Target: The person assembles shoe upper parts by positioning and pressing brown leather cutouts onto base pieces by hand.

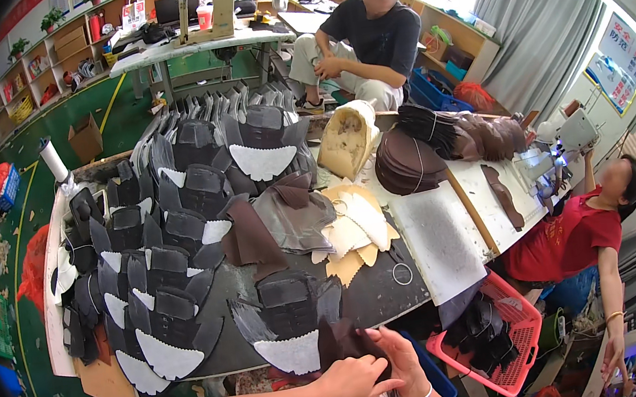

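Note:
My left hand (350, 381) and my right hand (398, 357) meet at the near edge of the worktable (377, 290). Together they pinch a small dark brown cut piece (345, 341), which partly hides the fingertips. My right wrist carries a thin bracelet. Just beyond the hands lies a black shoe upper with a white mesh toe (289, 321). Rows of similar black-and-white uppers (160, 273) cover the left half of the table.
Brown pieces (277, 219), tan pieces (354, 234) and a dark brown stack (406, 162) lie mid-table. A red basket of black parts (501, 335) hangs at the right. One person (361, 34) sits behind the table; another in red (576, 234) works at a machine (565, 138).

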The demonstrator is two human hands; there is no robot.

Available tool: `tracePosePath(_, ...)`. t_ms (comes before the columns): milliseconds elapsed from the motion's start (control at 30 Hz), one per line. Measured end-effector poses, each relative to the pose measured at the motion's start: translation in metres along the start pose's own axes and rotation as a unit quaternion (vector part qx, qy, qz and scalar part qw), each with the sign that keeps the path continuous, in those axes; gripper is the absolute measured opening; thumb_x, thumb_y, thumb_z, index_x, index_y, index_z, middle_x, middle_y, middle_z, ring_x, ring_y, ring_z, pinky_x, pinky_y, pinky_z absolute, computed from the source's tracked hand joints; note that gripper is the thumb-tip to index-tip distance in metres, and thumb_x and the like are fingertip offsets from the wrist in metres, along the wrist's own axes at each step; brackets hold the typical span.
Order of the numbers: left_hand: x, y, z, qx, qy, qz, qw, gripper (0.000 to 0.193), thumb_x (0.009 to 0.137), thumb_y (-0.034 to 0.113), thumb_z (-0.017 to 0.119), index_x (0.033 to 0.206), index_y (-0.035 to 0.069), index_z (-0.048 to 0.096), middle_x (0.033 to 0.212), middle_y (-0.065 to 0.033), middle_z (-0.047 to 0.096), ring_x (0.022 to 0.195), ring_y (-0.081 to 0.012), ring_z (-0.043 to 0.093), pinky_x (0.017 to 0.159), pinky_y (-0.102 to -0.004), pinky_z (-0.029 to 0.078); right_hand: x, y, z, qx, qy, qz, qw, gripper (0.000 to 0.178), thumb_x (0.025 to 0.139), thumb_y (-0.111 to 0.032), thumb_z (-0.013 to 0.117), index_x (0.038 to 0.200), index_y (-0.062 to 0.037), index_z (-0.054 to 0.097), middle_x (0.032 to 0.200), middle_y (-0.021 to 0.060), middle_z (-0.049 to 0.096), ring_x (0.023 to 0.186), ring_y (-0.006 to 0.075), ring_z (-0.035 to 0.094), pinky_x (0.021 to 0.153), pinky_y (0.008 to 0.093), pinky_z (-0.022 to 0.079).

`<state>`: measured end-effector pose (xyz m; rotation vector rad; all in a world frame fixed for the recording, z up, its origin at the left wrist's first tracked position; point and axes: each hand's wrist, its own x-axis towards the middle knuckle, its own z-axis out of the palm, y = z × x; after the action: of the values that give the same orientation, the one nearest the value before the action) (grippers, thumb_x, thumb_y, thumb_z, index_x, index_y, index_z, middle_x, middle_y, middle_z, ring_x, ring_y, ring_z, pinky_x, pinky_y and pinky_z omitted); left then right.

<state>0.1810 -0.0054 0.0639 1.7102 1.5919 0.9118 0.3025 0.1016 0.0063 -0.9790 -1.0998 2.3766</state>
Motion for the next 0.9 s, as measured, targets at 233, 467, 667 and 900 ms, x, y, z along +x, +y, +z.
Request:
tracePosePath(233, -0.006, -0.008, -0.014, 0.085, 0.143, 0.074, 0.983, 0.043, 0.081, 0.044, 0.061, 0.068, 0.005, 0.049, 0.063, -0.0088, 0.05, 0.053, -0.0264, 0.056, 0.044, -0.033, 0.044, 0.014, -0.03, 0.044, 0.1, -0.06, 0.034, 0.993, 0.016, 0.091, -0.007, 0.052, 0.104, -0.002, 0.058, 0.097, 0.0081, 0.065, 0.086, 0.0164, 0.064, 0.076, 0.0294, 0.053)
tracePosePath(467, -0.044, -0.049, -0.015, 0.009, 0.468, 0.085, 0.88, 0.013, 0.081, 0.012, 0.062, 0.079, 0.005, 0.051, 0.073, -0.0081, 0.055, 0.067, -0.0225, 0.058, 0.06, -0.0322, 0.049, 0.025, -0.039, 0.049, 0.168, -0.099, 0.021, 0.981, 0.016, 0.092, -0.011, 0.05, 0.102, -0.0014, 0.058, 0.099, 0.0083, 0.064, 0.089, 0.017, 0.063, 0.08, 0.0314, 0.052)
tracePosePath(667, -0.043, -0.06, -0.031, -0.743, 0.175, -0.083, 0.641, 0.041, 0.097, 0.034, 0.038, 0.124, 0.003, 0.042, 0.12, -0.0072, 0.053, 0.111, -0.0168, 0.051, 0.093, -0.0303, 0.043, 0.026, -0.02, 0.062, 0.183, -0.125, 0.065, 0.973, 0.022, 0.093, -0.013, 0.048, 0.108, 0.0009, 0.056, 0.104, 0.0094, 0.063, 0.093, 0.0179, 0.062, 0.083, 0.0311, 0.051)
tracePosePath(900, -0.035, -0.063, -0.044, -0.63, 0.311, -0.123, 0.701, 0.016, 0.092, 0.009, 0.052, 0.106, 0.003, 0.056, 0.097, -0.0014, 0.061, 0.09, -0.0092, 0.056, 0.082, -0.0249, 0.045, 0.04, -0.026, 0.061, 0.155, -0.128, 0.011, 0.98, 0.025, 0.094, -0.016, 0.048, 0.109, 0.0019, 0.055, 0.11, 0.0125, 0.061, 0.096, 0.0192, 0.06, 0.084, 0.0318, 0.049)
